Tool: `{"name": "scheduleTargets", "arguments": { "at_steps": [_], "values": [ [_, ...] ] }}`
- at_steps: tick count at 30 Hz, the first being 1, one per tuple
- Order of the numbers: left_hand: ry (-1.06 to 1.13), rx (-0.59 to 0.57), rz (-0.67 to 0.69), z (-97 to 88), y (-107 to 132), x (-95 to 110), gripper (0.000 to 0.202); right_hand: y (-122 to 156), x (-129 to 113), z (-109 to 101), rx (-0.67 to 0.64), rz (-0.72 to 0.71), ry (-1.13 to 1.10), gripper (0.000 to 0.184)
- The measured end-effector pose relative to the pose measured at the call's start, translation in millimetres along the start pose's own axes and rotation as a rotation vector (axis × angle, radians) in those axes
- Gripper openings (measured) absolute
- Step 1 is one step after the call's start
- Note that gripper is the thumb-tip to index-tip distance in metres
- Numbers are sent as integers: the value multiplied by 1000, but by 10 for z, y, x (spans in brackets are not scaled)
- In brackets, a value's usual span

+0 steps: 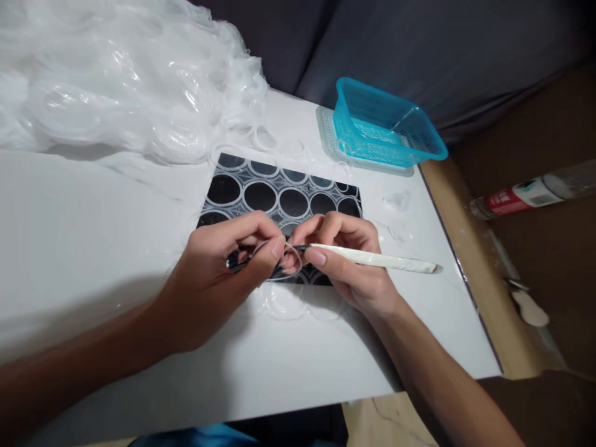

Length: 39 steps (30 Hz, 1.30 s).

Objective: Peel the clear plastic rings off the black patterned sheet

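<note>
My L hand (218,267) pinched on clear ring (291,264), R hand (347,261) clamped on white-handled tool (382,261), over black tray (279,198).

No text, number or brand could be read anywhere. The only label was a red-and-white one on the bottle (531,194) lying well off to the right of the hands, and its print was too small and blurred to make out.
</note>
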State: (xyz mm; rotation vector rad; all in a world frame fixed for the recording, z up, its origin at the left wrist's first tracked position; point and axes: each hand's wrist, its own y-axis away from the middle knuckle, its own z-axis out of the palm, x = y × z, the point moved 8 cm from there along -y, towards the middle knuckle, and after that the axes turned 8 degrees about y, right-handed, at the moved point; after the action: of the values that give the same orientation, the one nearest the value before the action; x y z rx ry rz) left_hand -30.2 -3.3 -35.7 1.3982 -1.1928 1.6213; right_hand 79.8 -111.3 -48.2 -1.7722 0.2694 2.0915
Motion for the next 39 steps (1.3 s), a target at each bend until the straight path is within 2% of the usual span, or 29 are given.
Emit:
{"name": "scheduleTargets", "arguments": {
  "at_steps": [5,11,18,39],
  "values": [
    [-28,18,29,-15,-2,38,23,5,7,1,-1,6,11,30],
    [-33,7,18,-4,0,34,22,8,-4,11,-30,-13,-18,25],
    [-57,22,21,-31,7,34,22,4,3,-4,-2,9,18,29],
    [-69,25,5,-41,17,15,23,9,-1,-1,-14,-11,59,28]
  ]
}}
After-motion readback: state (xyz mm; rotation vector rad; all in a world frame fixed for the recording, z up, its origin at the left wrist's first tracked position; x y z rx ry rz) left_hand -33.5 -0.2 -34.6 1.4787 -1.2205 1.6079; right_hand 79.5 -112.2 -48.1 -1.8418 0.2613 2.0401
